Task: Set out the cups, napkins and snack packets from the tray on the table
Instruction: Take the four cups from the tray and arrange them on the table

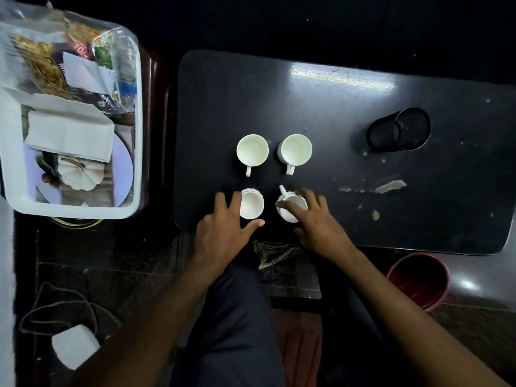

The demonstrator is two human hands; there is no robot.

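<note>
Several white cups stand on the dark table [363, 213]. Two cups, far left [252, 150] and far right [296, 150], sit side by side with handles pointing toward me. My left hand [223, 230] curls around the near left cup [251, 204], fingers on its left side and thumb below it. My right hand [321, 224] grips the near right cup [291, 206], whose handle points away to the upper left. The white tray [138, 129] at left holds folded napkins [69, 132] and clear snack packets [53, 60].
A black mesh pen holder [399, 132] lies on its side at the table's right. Chipped patches mark the tabletop near it. A red bucket [418, 280] stands on the floor at right. My leg is below the table's front edge; cables and a white object lie on the left floor.
</note>
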